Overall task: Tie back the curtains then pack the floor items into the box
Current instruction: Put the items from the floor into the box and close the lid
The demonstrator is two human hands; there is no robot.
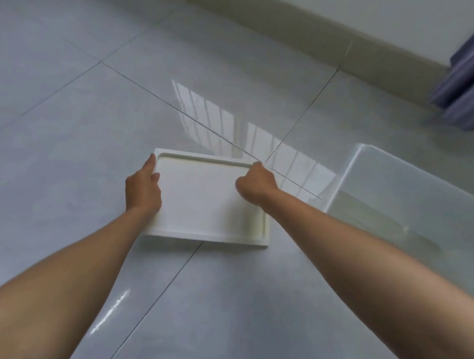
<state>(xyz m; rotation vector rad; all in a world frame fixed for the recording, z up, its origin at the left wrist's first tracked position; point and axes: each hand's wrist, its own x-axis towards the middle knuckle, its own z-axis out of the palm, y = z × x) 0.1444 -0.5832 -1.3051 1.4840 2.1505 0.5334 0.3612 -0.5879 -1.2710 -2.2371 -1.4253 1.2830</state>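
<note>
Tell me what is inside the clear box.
The clear box on the right shows only its bare bottom and the floor through it; its near right part runs out of frame, unseen.

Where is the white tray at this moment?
In the head view the white tray lies on the tiled floor at centre, between the left hand and right hand, left of the clear box.
</note>
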